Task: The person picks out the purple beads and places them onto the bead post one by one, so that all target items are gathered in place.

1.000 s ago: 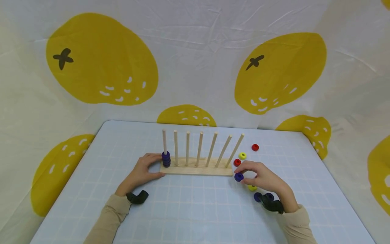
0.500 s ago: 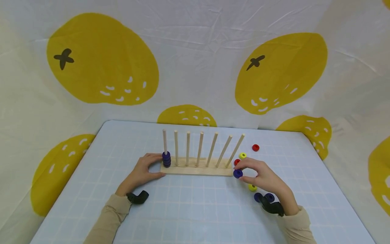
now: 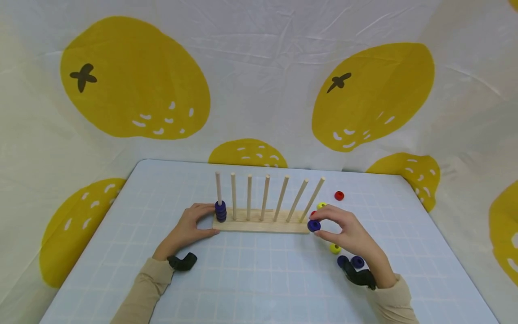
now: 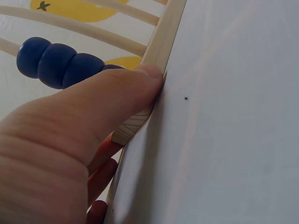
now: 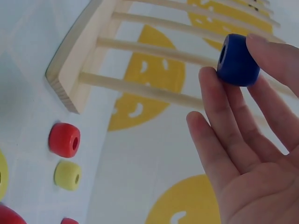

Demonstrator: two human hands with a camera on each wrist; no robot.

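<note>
A wooden pegboard [image 3: 259, 227] with several upright pegs stands on the table. Its leftmost peg carries a stack of several blue beads [image 3: 220, 211]; the other pegs are bare. My left hand [image 3: 192, 227] grips the left end of the base, thumb along the front edge in the left wrist view. Off the right end of the base, my right hand [image 3: 344, 229] pinches a blue bead [image 5: 238, 60] between thumb and fingers, raised above the table. The hole of that bead shows on its side in the right wrist view.
Loose beads lie right of the pegboard: a red bead [image 3: 339, 195] at the back, a yellow bead [image 3: 334, 248] below the right hand, and two blue beads [image 3: 358, 262] by the right wrist. Another red bead [image 5: 64, 140] and a yellow bead [image 5: 67, 175] lie near the base's end.
My right hand has lifted the blue bead a little up and to the left, towards the pegboard's right end. The left hand has stayed on the base.
</note>
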